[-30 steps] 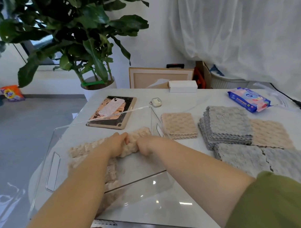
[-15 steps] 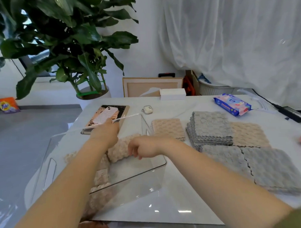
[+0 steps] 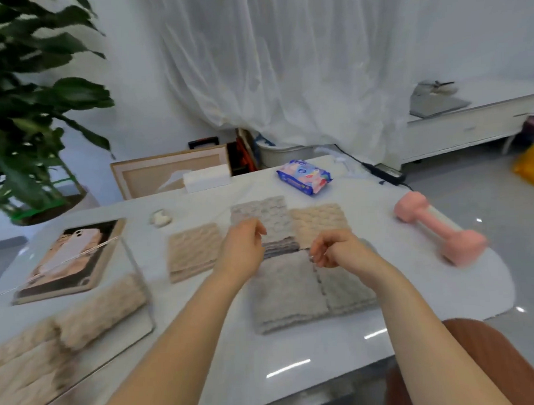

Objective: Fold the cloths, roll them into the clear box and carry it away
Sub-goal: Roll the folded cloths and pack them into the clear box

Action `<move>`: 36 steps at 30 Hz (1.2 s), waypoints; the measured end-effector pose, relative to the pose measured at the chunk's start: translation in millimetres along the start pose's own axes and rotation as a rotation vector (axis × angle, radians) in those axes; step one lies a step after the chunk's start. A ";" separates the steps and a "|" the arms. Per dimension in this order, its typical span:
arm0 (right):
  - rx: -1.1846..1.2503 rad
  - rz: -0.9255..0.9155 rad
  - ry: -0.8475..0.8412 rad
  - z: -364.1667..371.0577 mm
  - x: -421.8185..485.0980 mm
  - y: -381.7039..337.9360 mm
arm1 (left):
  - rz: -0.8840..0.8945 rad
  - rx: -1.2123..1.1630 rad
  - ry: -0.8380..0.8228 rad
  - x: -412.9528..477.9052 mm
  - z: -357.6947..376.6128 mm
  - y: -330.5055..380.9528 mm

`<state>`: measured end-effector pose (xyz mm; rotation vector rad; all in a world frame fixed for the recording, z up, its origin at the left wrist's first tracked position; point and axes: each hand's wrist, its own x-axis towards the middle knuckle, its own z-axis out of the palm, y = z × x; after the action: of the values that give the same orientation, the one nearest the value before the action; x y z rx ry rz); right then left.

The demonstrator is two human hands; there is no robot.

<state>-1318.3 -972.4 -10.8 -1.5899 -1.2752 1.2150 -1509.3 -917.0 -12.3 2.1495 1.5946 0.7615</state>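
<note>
Cloths of grey waffle-textured fabric are stacked mid-desk, and a pair of flat grey textured cloths is laid side by side just in front of the stack, toward the near edge of the white glossy desk. The seam between the pair runs away from the person. The left hand is held over the stack's left side with loosely bent fingers and thumb apart, nothing gripped. The right hand is curled tight at the stack's near right corner. Whether cloth is pinched in it cannot be told through the blur. The clear plastic box is set at the desk's left edge, with rolled beige fluffy cloths already inside. The next cloth to fold is judged to lie directly beneath and between the hands, about equally near to each, while the box is nearer the left one.
</note>
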 end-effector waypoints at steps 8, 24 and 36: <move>-0.107 0.076 0.125 -98.6 63.7 42.2 | -0.178 -0.303 -0.326 60.6 122.3 45.3; 0.063 0.176 0.095 -102.0 112.8 98.0 | -0.319 -0.422 0.125 87.4 172.7 60.4; 0.343 0.068 0.090 -92.9 109.6 83.9 | -0.118 -0.285 0.058 73.0 144.0 59.4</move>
<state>-1201.0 -883.6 -88.3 -1.4268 -0.9061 1.3088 -1360.1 -860.7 -76.9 1.8320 1.5212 0.9574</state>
